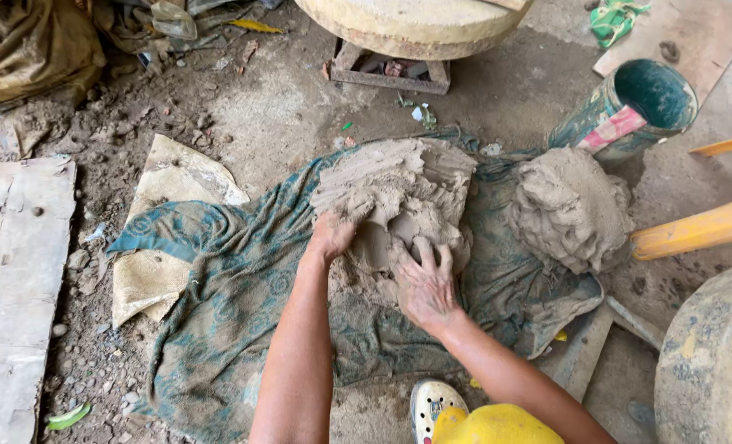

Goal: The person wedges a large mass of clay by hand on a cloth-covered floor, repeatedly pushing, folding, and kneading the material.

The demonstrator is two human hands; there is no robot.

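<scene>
A large patterned teal cloth is lying spread over the dirt floor, and on it two heaps of grey-brown clay are sitting: the flatter clay slab in the middle and a rounder clay lump just to its right, near the cloth's edge. Beyond that lump a green paint can is lying tilted with its mouth facing the camera, and the inside is showing dark green with nothing visible in it. A round stone wheel is resting on a wooden frame at the top. Both forearms are reaching forward over the cloth, slightly apart. The left hand is curling its fingers into the near edge of the slab, gripping clay. The right hand is pressing palm down with fingers spread against the slab's lower front, not closed around anything. A pale clog is showing at the bottom.
</scene>
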